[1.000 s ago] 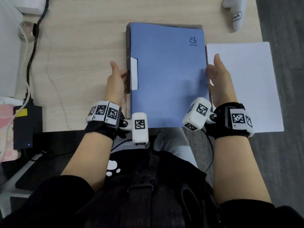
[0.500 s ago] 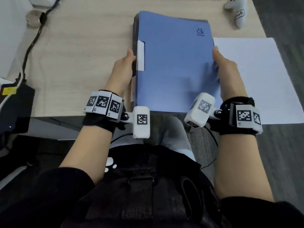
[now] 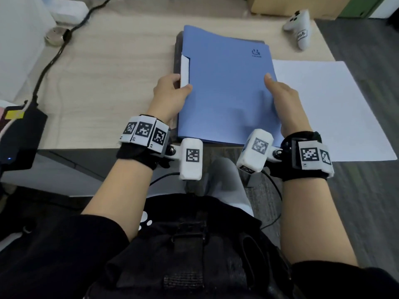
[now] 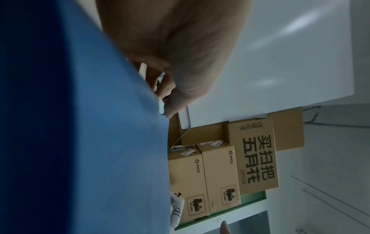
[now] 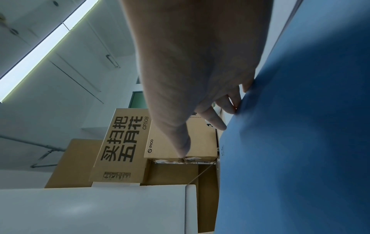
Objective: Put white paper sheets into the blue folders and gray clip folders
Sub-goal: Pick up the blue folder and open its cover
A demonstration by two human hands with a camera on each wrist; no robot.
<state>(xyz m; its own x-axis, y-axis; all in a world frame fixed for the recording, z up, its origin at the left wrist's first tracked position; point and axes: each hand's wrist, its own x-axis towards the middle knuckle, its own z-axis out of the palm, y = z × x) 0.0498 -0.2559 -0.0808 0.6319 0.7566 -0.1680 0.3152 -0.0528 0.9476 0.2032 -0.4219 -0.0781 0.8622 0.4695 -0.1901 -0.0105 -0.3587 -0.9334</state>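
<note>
A blue folder [image 3: 226, 87] with a white label tab lies closed on top of a dark gray clip folder [image 3: 177, 50] on the wooden desk [image 3: 108, 83]. My left hand [image 3: 172, 93] grips the blue folder's left edge, thumb on the cover and fingers underneath. My right hand [image 3: 280, 96] grips its right edge the same way, thumb on top. In the wrist views the blue folder [image 4: 80, 126] fills one side, with my left fingers [image 4: 170, 107] and my right fingers [image 5: 216, 123] curled at the blue folder's [image 5: 300, 142] edge. A stack of white paper sheets [image 3: 323, 104] lies to the right.
A white controller [image 3: 300, 29] sits at the back right of the desk. A black cable [image 3: 54, 55] and a black power adapter [image 3: 19, 130] lie at the left. Cardboard boxes [image 4: 220, 174] stand behind the desk. The paper stack overhangs the desk's right edge.
Both hands have slid further onto the folder's side edges, and both thumbs now lie on the cover. The head view has tilted up, showing more of the desk's back.
</note>
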